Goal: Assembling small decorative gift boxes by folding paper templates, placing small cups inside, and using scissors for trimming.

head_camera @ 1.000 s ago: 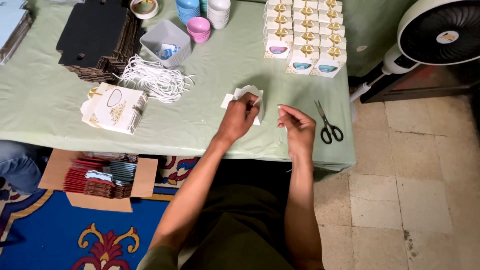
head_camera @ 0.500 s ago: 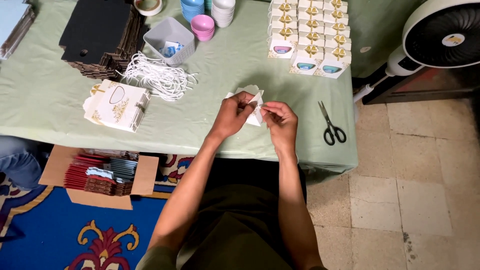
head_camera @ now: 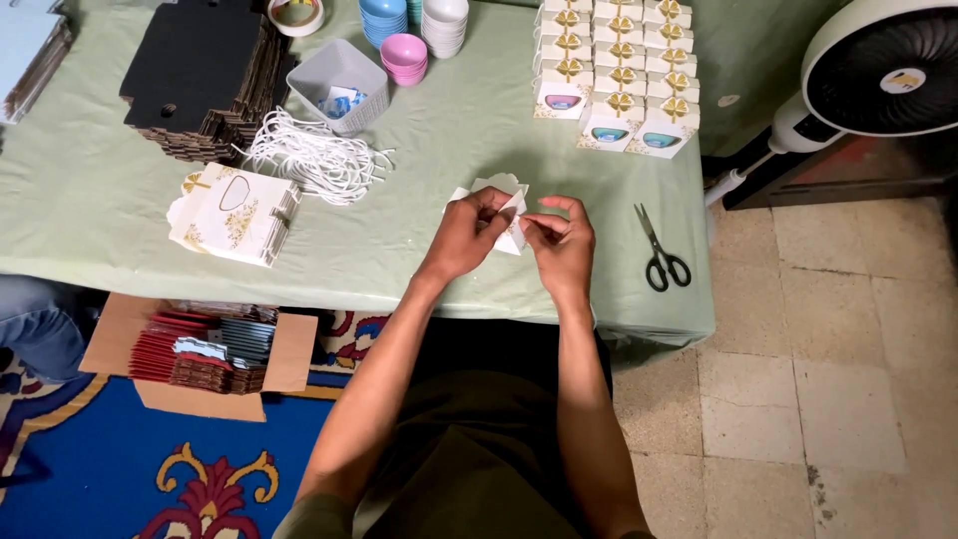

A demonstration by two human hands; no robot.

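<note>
At the far left edge of my green-covered table a stack of pale blue sheets pokes into view, and next to it sits a tall pile of black die-cut cardboard. In front of that pile lies a small heap of flat white cards with gold ornament, and just right of it a loose tangle of white cord. Behind the cord stands a grey plastic basket, with a roll of tape, a stack of blue bowls, a pink bowl and a stack of white bowls along the back edge. Down on the floor to my left an open cardboard box holds red and dark card pieces on a blue patterned rug. Near the middle of the table, close to the front edge, my left hand is curled around a small white card blank, thumb and fingers pinching its left side. My right hand meets it from the other side, its fingertips nipped together on the blank's right edge, so both hands are closed on the same piece, held just above the cloth. Beyond them, rows of finished white boxes with gold bows stand at the back right. Black-handled scissors lie just right of my right hand, apart from it. Off the table's right end stands a white fan on a tiled floor.
</note>
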